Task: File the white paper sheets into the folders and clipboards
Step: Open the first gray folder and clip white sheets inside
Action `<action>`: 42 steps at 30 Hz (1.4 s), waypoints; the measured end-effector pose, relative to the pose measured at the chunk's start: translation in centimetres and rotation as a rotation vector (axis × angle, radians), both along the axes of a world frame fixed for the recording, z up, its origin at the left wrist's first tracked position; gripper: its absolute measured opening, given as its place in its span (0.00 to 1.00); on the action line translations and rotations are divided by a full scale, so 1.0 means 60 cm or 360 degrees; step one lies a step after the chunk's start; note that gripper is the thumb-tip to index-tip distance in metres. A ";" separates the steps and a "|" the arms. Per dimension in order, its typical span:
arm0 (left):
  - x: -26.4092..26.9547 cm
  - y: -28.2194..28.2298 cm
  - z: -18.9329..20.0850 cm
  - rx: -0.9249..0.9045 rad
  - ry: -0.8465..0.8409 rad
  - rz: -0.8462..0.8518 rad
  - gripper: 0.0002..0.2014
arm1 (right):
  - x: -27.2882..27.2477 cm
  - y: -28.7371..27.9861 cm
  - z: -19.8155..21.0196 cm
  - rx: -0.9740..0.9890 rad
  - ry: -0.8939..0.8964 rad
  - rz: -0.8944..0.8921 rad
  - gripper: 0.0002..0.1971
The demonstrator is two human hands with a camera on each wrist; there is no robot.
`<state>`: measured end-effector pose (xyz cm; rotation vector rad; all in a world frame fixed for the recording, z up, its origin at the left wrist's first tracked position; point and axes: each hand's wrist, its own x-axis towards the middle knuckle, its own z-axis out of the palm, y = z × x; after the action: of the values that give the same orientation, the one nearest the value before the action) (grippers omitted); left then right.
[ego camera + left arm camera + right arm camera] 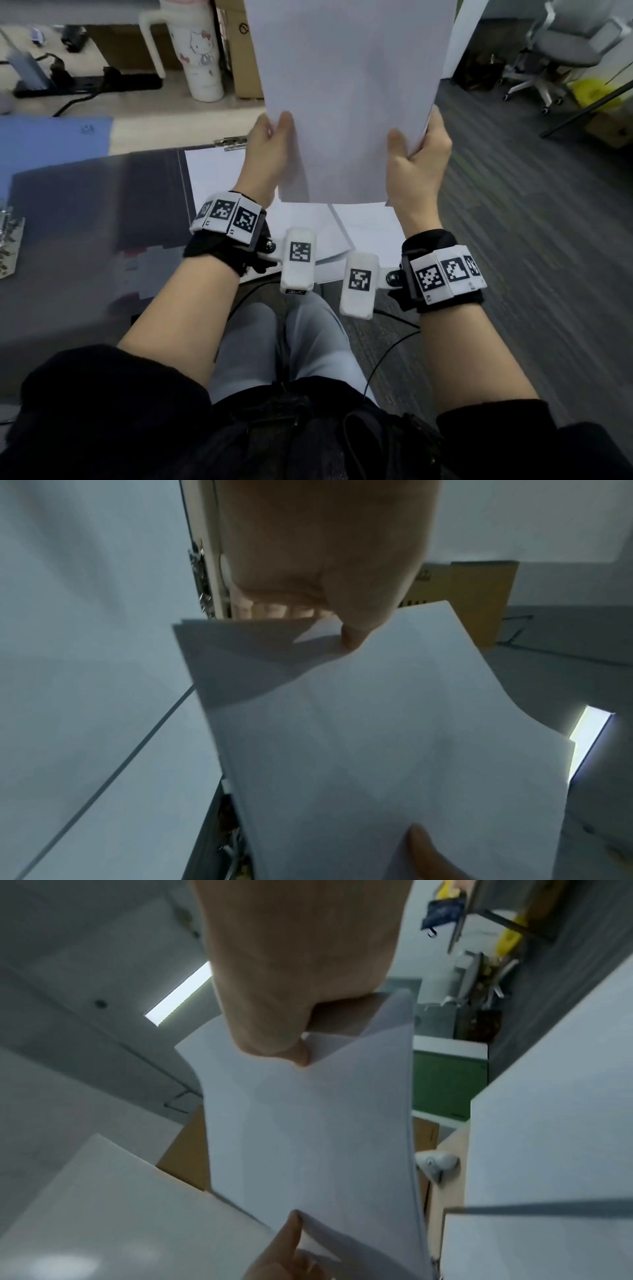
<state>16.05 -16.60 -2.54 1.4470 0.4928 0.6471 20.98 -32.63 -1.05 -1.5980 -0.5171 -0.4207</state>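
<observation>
Both hands grasp the sheets (349, 96) upright above the clipboard (219, 164): left hand (263, 154), right hand (419, 154), likely squaring edges. Left wrist view shows a thumb (352, 639) pinching the corner. Right wrist view shows the other thumb (298, 1053) likewise.

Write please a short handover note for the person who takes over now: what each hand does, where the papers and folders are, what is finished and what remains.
Left hand: grips the left edge of the stack of white sheets, thumb on the front.
Right hand: grips the right edge of the same stack.
The stack is held upright in the air above the desk, not yet filed.
Below it lies a clipboard with a metal clip, white paper already on it; loose sheets lie at the desk's near edge.
A dark folder lies to the left, a blue folder behind it.
Left to do: file the held stack and the loose sheets.
</observation>
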 end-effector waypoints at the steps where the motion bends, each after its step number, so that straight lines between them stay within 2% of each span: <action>1: -0.014 0.012 0.009 0.0092 -0.0102 0.0079 0.04 | -0.004 0.009 0.001 0.0032 0.0040 0.0097 0.14; 5: -0.075 0.062 0.024 0.0249 -0.0434 0.0160 0.06 | -0.012 0.037 -0.008 0.0046 0.0246 0.0377 0.09; 9: -0.130 0.085 0.002 0.0124 -0.0348 0.0181 0.15 | -0.029 0.060 -0.031 0.0111 0.0628 0.0689 0.07; 14: -0.156 0.090 -0.031 -0.0193 -0.0250 0.0294 0.09 | -0.063 0.101 -0.041 0.0143 0.0739 0.0763 0.06; 17: -0.172 0.099 -0.017 -0.0049 -0.0329 0.0386 0.07 | -0.073 0.127 -0.031 0.0170 0.0707 0.0743 0.06; 19: -0.181 0.109 -0.008 0.0122 -0.0361 0.0488 0.07 | -0.079 0.138 -0.020 0.0206 0.0664 0.0733 0.18; 20: -0.192 0.120 -0.006 0.0201 -0.0362 0.0562 0.07 | -0.085 0.149 -0.017 0.0202 0.0640 0.0750 0.19; 22: -0.215 0.146 -0.007 0.0326 -0.0360 0.0691 0.08 | -0.097 0.173 -0.013 0.0156 0.0635 0.0800 0.12; 24: -0.239 0.177 -0.017 0.0382 -0.0283 0.0797 0.11 | -0.109 0.200 -0.015 0.0130 0.0618 0.0854 0.05; 27: -0.277 0.222 -0.036 0.0427 -0.0078 0.0876 0.14 | -0.131 0.242 -0.025 0.0056 0.0600 0.0835 0.09; 31: -0.327 0.261 -0.065 0.0443 0.0114 0.0841 0.17 | -0.156 0.294 -0.057 -0.0132 0.0719 0.0776 0.04; 36: -0.392 0.299 -0.110 0.0482 0.0475 0.0864 0.12 | -0.182 0.345 -0.101 -0.0406 0.0955 0.0744 0.01; 40: -0.439 0.306 -0.126 0.0353 0.0620 0.0992 0.20 | -0.201 0.369 -0.126 -0.0514 0.1057 0.0724 0.05; 42: -0.455 0.304 -0.126 0.0354 0.0752 0.1086 0.21 | -0.211 0.380 -0.133 -0.0542 0.1077 0.0715 0.06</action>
<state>-11.26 1.61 -10.09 1.6474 1.3555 0.9137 8.30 -9.80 -9.03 -1.7582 -0.4124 0.5630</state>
